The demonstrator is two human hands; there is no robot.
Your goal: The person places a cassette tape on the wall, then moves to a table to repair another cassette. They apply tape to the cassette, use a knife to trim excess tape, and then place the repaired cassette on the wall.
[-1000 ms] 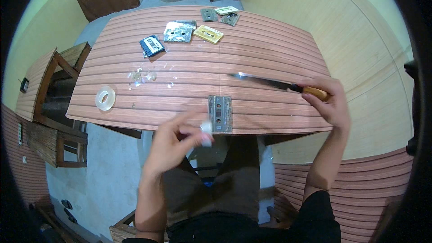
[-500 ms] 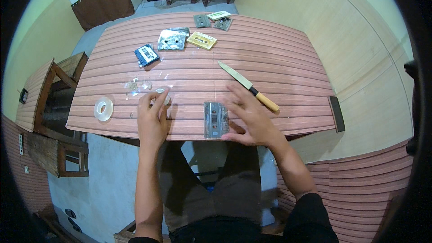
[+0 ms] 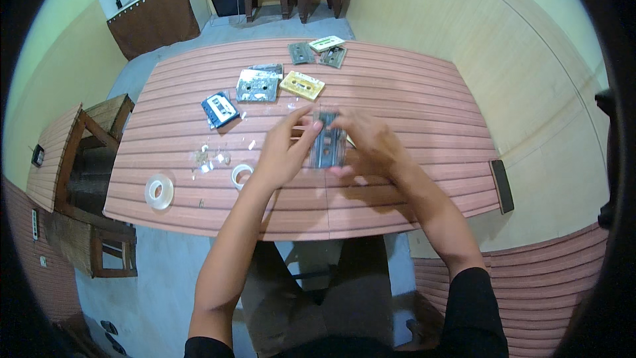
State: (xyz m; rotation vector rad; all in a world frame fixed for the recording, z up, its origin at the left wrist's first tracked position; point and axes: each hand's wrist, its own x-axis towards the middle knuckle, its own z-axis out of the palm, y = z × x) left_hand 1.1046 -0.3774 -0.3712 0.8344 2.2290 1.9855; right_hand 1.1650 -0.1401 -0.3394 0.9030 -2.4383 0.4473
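Head view: both hands meet over the middle of the pink slatted table point(image 3: 411, 93) and hold a clear cassette case point(image 3: 328, 147) upright between them. The left hand point(image 3: 286, 149) grips its left edge with curled fingers, thumb toward the case; the right hand point(image 3: 371, 146) clasps the right edge, fingers wrapped behind it. The case seems to be lifted slightly off the tabletop, though the angle makes that hard to judge. Just left of the left wrist lies a small tape roll point(image 3: 241, 174), and a larger roll point(image 3: 159, 191) sits near the table's left edge. Farther up lie a blue cassette point(image 3: 220, 109), a grey cassette point(image 3: 257, 85) and a yellow cassette point(image 3: 302, 85).
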